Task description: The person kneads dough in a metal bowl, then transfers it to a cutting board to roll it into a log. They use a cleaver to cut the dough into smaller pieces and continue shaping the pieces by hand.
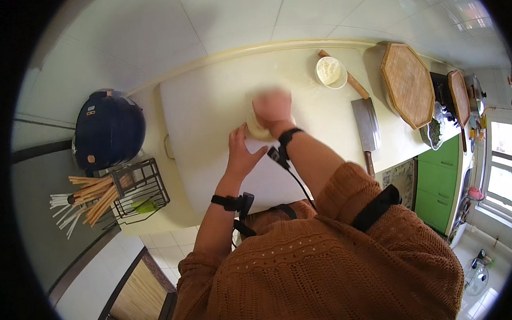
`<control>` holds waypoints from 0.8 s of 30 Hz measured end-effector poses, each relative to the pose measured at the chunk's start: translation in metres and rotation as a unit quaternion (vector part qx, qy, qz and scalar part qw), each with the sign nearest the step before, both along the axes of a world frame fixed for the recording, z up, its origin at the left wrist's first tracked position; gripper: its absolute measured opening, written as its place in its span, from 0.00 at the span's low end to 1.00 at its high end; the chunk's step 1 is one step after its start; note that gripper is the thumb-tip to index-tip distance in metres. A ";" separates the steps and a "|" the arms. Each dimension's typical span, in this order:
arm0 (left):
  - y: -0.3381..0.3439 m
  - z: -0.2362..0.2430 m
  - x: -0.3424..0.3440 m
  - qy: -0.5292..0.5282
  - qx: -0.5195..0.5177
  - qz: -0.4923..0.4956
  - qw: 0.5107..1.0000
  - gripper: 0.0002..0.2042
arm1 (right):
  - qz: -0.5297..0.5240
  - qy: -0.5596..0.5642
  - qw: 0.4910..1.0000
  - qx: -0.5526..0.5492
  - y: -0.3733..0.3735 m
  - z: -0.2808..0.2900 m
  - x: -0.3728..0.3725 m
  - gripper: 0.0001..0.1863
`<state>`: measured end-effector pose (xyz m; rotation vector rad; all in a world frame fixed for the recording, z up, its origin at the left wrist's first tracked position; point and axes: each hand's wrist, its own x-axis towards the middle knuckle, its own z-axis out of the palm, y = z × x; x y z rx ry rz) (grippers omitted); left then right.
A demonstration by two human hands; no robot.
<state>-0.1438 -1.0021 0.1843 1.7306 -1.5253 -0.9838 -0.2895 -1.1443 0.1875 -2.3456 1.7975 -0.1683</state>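
My right hand point(272, 106), blurred by motion, looks closed as it bears down on a pale round mass like dough point(256, 129) on the white board point(200, 173). Whether its fingers grip anything is hidden. My left hand point(245, 152) touches the near left side of that mass with its fingertips, thumb spread apart. Beyond them to the right stands a white bowl of pale powder point(330, 70), beside a wooden rolling pin point(356, 84). A cleaver point(363, 125) with a wooden handle lies along the right side of the board.
At left stand a dark blue appliance point(107, 131) and a wire rack point(150, 192) of chopsticks. At right are octagonal wooden trays point(407, 84), a container of dark greens point(434, 131) and pots near a window. A tiled wall backs the counter, with green cabinets point(437, 182) below.
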 end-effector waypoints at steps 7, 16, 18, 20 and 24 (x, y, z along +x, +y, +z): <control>0.068 -0.019 0.072 -0.382 0.000 0.145 0.912 0.36 | 0.029 -0.162 0.982 0.096 0.027 0.008 -0.021 0.13; 0.085 -0.021 0.087 -0.384 0.013 0.131 0.914 0.38 | 0.084 -0.149 0.967 -0.187 0.151 0.006 -0.020 0.21; 0.083 -0.019 0.087 -0.383 0.008 0.136 0.914 0.38 | 0.061 -0.131 0.977 -0.158 0.119 0.002 0.004 0.20; 0.085 -0.018 0.087 -0.374 -0.005 0.137 0.917 0.38 | 0.033 -0.120 0.987 -0.100 0.089 0.007 0.021 0.18; 0.088 -0.021 0.089 -0.396 -0.006 0.133 0.908 0.37 | 0.012 -0.123 0.991 -0.051 0.019 0.019 0.041 0.13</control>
